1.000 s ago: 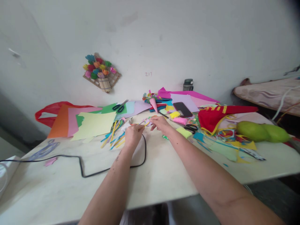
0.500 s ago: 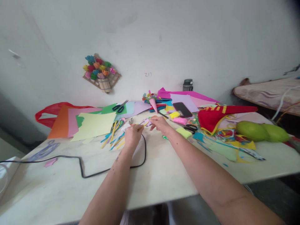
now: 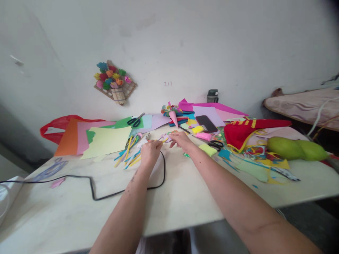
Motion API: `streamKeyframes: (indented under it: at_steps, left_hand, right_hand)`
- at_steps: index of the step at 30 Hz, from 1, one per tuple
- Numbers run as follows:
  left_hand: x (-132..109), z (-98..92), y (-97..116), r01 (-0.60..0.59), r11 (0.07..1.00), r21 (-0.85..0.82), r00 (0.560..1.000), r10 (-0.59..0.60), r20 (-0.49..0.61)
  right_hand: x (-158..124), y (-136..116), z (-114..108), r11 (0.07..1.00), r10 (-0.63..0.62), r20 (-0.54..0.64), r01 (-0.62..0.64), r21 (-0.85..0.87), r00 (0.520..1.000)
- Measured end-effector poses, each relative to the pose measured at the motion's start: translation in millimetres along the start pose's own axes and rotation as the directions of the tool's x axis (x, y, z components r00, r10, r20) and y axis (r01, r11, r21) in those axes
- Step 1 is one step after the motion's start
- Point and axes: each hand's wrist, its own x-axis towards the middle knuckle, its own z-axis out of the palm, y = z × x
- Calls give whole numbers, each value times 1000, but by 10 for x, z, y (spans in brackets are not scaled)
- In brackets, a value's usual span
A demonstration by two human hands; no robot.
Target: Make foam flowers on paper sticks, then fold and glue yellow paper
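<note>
Both my arms reach out over a pale table (image 3: 185, 197) strewn with craft paper. My left hand (image 3: 149, 152) is closed in a pinch on a thin stick-like piece whose tip points right, just above a heap of rolled paper sticks (image 3: 128, 152) in yellow, blue and orange. My right hand (image 3: 180, 138) is also pinched, its fingers closed on a small pale-pink paper piece (image 3: 166, 137) between the two hands. The hands are a few centimetres apart, the small piece bridging them.
A black cable (image 3: 111, 192) loops under my left wrist. Coloured sheets (image 3: 106, 141) lie at the left with scissors (image 3: 135, 120) behind. A phone (image 3: 206, 123), second scissors (image 3: 215, 144), red cloth (image 3: 246, 134) and green fruit (image 3: 296, 149) lie to the right. A paper-flower basket (image 3: 113, 83) hangs on the wall.
</note>
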Motion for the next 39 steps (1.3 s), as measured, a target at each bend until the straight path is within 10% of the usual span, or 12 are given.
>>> streamKeyframes:
  at_steps: [9,13,18,30,39]
  left_hand:
    - [16,-24,-5,53,938,-343,997,-68,-34]
    - [36,-55,14,239,581,-778,971,-165,175]
    - [23,-101,18,314,297,-902,949,-88,302]
    - [48,-135,-36,351,365,-862,936,-158,314]
    - [51,-157,-55,357,336,-872,934,-134,330]
  right_hand:
    - [-9,-53,-42,988,95,-21,-92,125,995]
    - [-13,-48,-61,986,103,-63,-93,141,993]
    - [-3,-46,-48,994,49,-151,-34,102,987]
    - [47,-6,2,837,-493,-271,366,-407,827]
    - [-79,-114,209,991,-75,-4,75,112,997]
